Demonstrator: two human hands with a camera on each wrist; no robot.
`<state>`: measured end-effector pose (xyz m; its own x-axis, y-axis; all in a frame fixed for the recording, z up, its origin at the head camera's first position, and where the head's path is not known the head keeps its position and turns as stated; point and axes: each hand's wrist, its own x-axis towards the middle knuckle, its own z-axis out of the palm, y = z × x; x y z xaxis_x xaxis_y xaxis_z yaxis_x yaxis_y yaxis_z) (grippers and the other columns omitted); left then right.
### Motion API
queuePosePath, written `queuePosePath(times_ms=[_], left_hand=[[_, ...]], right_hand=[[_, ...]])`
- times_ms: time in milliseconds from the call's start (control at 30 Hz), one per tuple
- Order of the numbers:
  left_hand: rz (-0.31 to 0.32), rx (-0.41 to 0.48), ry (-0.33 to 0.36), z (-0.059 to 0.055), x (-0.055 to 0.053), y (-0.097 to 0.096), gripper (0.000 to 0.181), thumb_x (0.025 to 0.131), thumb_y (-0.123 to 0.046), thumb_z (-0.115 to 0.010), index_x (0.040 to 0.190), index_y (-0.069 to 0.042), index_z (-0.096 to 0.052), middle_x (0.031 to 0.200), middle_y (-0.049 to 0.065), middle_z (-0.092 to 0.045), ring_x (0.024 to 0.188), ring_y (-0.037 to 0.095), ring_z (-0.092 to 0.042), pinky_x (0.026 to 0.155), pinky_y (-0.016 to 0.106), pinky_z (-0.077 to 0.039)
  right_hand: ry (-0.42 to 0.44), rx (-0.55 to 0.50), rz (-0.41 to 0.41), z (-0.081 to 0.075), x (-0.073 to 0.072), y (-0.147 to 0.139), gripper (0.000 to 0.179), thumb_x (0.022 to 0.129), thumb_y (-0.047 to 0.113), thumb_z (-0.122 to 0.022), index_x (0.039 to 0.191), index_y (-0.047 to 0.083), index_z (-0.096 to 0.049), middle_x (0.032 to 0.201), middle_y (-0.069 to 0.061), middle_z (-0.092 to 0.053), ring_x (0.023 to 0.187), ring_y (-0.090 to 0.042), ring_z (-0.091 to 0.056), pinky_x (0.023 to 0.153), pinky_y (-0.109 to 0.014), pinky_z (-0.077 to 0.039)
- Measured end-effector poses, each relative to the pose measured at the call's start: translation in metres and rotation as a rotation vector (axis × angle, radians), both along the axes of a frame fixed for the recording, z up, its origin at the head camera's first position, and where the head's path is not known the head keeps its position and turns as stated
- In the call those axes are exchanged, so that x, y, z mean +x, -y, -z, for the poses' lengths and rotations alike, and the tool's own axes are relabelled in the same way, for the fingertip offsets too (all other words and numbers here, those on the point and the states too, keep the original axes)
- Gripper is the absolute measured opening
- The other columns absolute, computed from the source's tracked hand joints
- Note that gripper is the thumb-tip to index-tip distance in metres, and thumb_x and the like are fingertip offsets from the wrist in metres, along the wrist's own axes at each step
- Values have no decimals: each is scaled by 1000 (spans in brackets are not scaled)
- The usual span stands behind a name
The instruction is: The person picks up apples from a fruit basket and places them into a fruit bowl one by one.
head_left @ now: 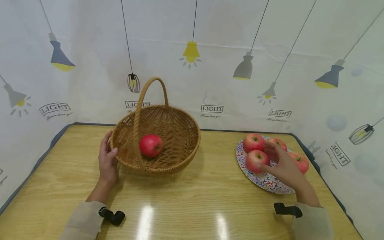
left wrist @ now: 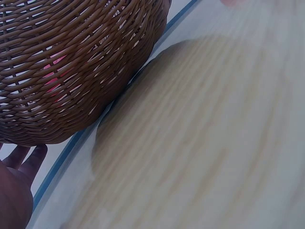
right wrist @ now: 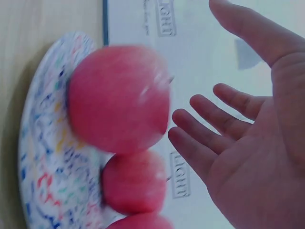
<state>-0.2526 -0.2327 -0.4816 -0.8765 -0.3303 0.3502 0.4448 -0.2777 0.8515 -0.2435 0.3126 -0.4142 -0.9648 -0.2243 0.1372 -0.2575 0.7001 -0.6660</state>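
Observation:
A wicker basket [head_left: 180, 163] with a tall arched handle stands at the left, tilted towards me, with one red apple [head_left: 151, 146] inside. My left hand [head_left: 108, 163] touches the basket's left side near the rim; in the left wrist view its fingertips meet the woven wall. To the right, a patterned plate [head_left: 271, 185] bears several red apples [head_left: 253, 142]. Above the plate is my right hand [head_left: 285, 166], fingers and thumb spread over the front-left apple [head_left: 255, 160]. In the right wrist view, that hand [right wrist: 252, 157] is apart from the large apple [right wrist: 121, 98], holding nothing.
The wooden table [head_left: 192, 200] has a dark blue edge along its back and sides. Behind it hangs a pale wall cloth [head_left: 168, 56] printed with lamps. Wood surface lies between the basket and the plate.

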Motion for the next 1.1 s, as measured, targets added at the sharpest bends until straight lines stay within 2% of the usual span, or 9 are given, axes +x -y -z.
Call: queuePosePath(times_ms=[133, 233, 367, 467, 567, 800, 933, 1100], left_hand=[[1, -3, 4, -1, 0, 1, 56, 95, -8, -43, 151, -13, -42, 142, 2, -52, 121, 15, -56, 93, 20, -53], [-2, -7, 12, -2, 0, 1, 57, 95, -9, -43, 151, -14, -41, 142, 2, -51, 122, 16, -56, 92, 20, -54], [-10, -7, 9, -2, -1, 1, 57, 95, -8, -42, 151, -13, -41, 142, 2, -51, 122, 16, -56, 92, 20, -54], [-11, -17, 7, 0, -2, 1, 57, 95, -7, -42, 152, -12, -41, 142, 1, -52, 121, 15, -56, 92, 20, -54], [-10, -26, 3, 1, -2, 2, 58, 94, -8, -42, 152, -11, -39, 142, 1, -52, 121, 14, -57, 93, 20, -53], [1, -33, -19, 2, -1, 0, 58, 94, -11, -43, 152, -11, -38, 141, 3, -53, 120, 14, -58, 93, 21, -54], [8, -20, -29, 2, -1, 1, 57, 95, -10, -43, 152, -11, -39, 140, 2, -54, 119, 14, -58, 92, 21, -54], [4, -34, -27, 2, -1, 2, 58, 94, -10, -43, 152, -12, -39, 140, 2, -54, 119, 14, -58, 92, 21, -54]], right_hand=[[-38, 10, -27, -11, 5, 11, 77, 90, 32, -77, 151, 9, -37, 150, -18, -48, 137, -39, -49, 96, 3, -34], [-54, -24, -48, -18, 8, 24, 77, 88, 28, -79, 151, 11, -39, 151, -16, -49, 138, -37, -49, 99, 0, -36], [-70, -54, -88, -22, 3, 48, 78, 84, 25, -83, 150, 13, -43, 149, -13, -51, 136, -34, -51, 107, -25, -48], [-92, -38, -143, -25, -4, 68, 78, 82, 24, -84, 148, 9, -44, 148, -14, -52, 136, -34, -51, 109, -46, -47], [-124, -50, -219, -28, -10, 89, 80, 80, 21, -86, 147, 5, -45, 148, -15, -52, 137, -34, -51, 110, -47, -44], [-201, -105, -385, -41, -21, 134, 74, 78, 15, -87, 143, 10, -51, 143, -9, -56, 133, -27, -54, 113, -40, -45], [-252, -97, -469, -49, -27, 158, 70, 79, 15, -86, 141, 7, -53, 141, -10, -57, 131, -28, -55, 112, -44, -46], [-287, -34, -563, -59, -38, 190, 68, 81, 20, -84, 140, 6, -54, 139, -10, -58, 131, -28, -55, 112, -45, -47]])
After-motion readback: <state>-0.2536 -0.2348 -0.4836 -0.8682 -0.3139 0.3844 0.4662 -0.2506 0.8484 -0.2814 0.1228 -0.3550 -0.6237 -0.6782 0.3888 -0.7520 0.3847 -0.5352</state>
